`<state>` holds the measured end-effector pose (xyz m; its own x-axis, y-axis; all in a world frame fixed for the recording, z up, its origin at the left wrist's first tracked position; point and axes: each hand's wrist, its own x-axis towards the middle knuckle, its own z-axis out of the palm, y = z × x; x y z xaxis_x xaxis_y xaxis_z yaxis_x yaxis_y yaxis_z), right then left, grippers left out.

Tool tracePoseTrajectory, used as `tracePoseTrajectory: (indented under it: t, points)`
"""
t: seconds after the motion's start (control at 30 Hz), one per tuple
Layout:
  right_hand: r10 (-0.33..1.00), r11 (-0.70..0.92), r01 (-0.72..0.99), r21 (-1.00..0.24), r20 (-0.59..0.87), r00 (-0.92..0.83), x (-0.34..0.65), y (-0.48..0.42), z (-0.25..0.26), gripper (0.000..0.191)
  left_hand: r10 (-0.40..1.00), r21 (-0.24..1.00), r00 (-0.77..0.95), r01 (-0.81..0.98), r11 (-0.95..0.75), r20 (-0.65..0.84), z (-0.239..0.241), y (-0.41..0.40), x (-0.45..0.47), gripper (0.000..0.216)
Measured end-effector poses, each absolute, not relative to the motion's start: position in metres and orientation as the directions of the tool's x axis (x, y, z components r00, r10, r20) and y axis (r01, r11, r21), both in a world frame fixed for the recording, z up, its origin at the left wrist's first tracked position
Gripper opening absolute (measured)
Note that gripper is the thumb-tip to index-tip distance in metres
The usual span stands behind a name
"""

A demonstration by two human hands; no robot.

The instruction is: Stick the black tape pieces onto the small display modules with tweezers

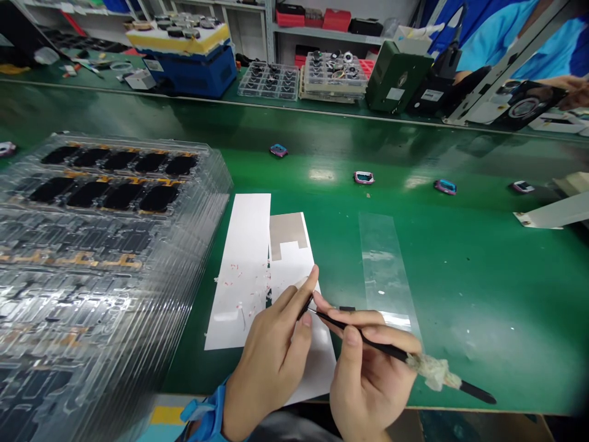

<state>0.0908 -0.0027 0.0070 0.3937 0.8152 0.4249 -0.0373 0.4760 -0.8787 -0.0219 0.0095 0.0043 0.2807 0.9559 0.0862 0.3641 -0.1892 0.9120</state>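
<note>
My left hand (pixel 276 353), with a blue strap (pixel 207 410) at its wrist, pinches a small dark flat part (pixel 304 307) between thumb and fingers; most of that part is hidden. In my right hand (pixel 372 374) are black tweezers (pixel 386 348), their rear end wrapped in crumpled tape (pixel 432 371). The tweezer tips meet the edge of the dark part. Beneath both hands lies a white sheet (pixel 317 362) carrying a grey film piece (pixel 288 230). Another white sheet (pixel 243 245) to its left is dotted with small reddish scraps. A small black strip (pixel 346 309) shows just beyond my right fingers.
Stacked clear trays (pixel 202 202) with black screens fill the left side. A clear plastic sheet (pixel 384 264) lies right of the papers. Several small watch-like frames (pixel 364 177) sit farther back. A blue box (pixel 193 70) and a green box (pixel 398 77) stand behind; a co-worker's sleeve (pixel 492 37) is at upper right.
</note>
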Motion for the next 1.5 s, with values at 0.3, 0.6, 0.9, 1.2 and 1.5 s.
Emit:
tracePoseTrajectory:
  t: [0.3,0.6,0.9,1.2,1.5]
  points:
    - [0.821,0.46,0.0,-0.888,0.426,0.381,0.091,-0.003,0.008,0.02,0.956,0.908,0.283,0.376,-0.187,0.079,0.004,0.009,-0.022,0.057]
    - [0.848,0.448,-0.108,-0.888,0.383,0.366,0.094,-0.004,0.006,0.02,0.955,0.884,0.283,0.42,-0.206,0.088,0.004,0.01,-0.022,0.054]
    - [0.831,0.479,-0.111,-0.871,0.409,0.378,0.092,-0.005,0.006,0.021,0.953,0.884,0.292,0.423,-0.199,0.075,0.002,0.012,-0.021,0.06]
    - [0.925,0.365,0.215,-0.906,0.378,0.025,0.142,0.015,0.022,0.012,0.98,0.915,0.2,0.395,-0.081,0.001,0.029,0.0,-0.026,0.049]
    - [0.864,0.5,0.17,-0.849,0.475,-0.168,0.139,0.046,0.053,0.036,0.979,0.883,0.144,0.426,-0.196,0.147,0.046,-0.001,-0.05,0.038]
